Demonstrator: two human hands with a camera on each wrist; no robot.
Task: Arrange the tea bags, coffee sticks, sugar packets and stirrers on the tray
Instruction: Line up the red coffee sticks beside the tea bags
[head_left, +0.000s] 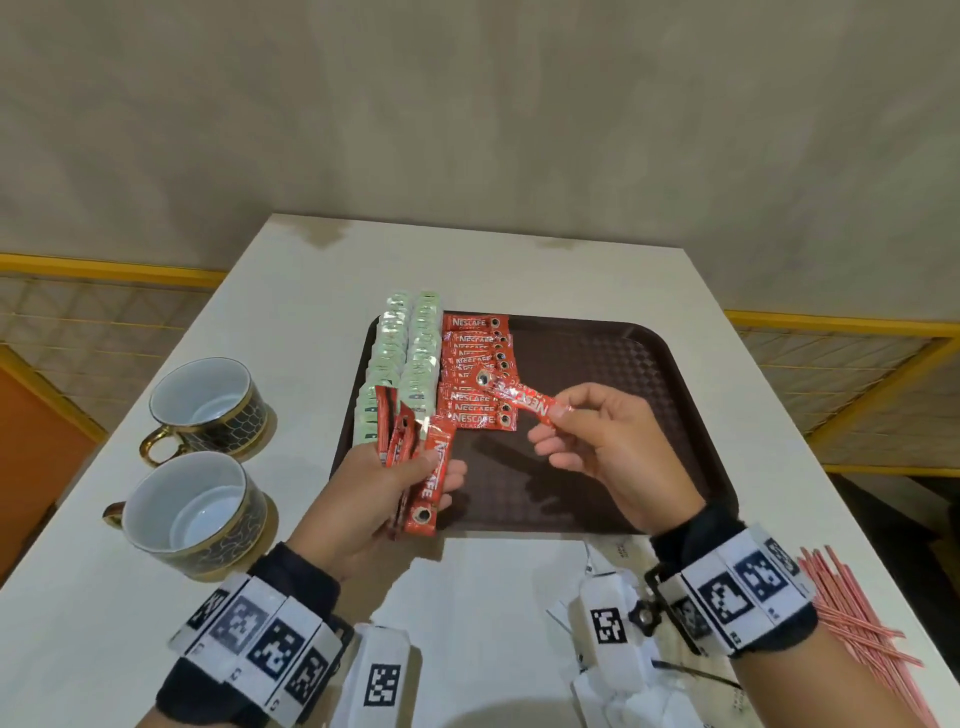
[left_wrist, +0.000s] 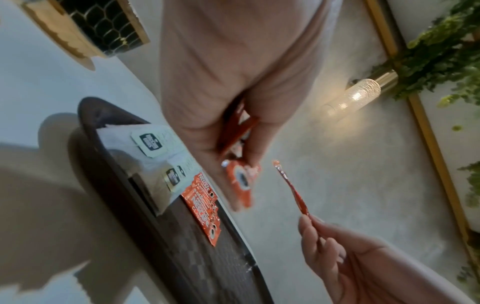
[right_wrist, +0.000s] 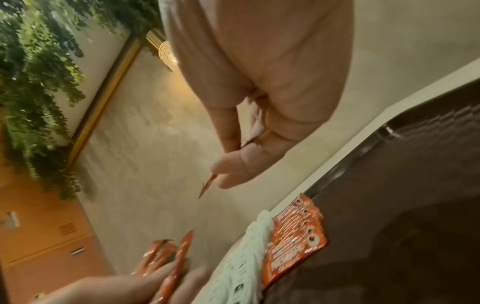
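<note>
Over the brown tray, the coffee step looks like the one in hand: the right hand pinches a single coffee stick by one end, hovering just above the red row of coffee sticks already lying beside the green tea bags at the tray's left side. The left hand grips a small spare bunch over the tray's near left corner. Next move, I'd guess, is laying that stick flat at the near end of the row, lined up with the others. Only the head view shows the stirrers and white packets off the tray's near edge, not yet on it, plus two cups to its left; the wrist views show each pinch edge-on.
</note>
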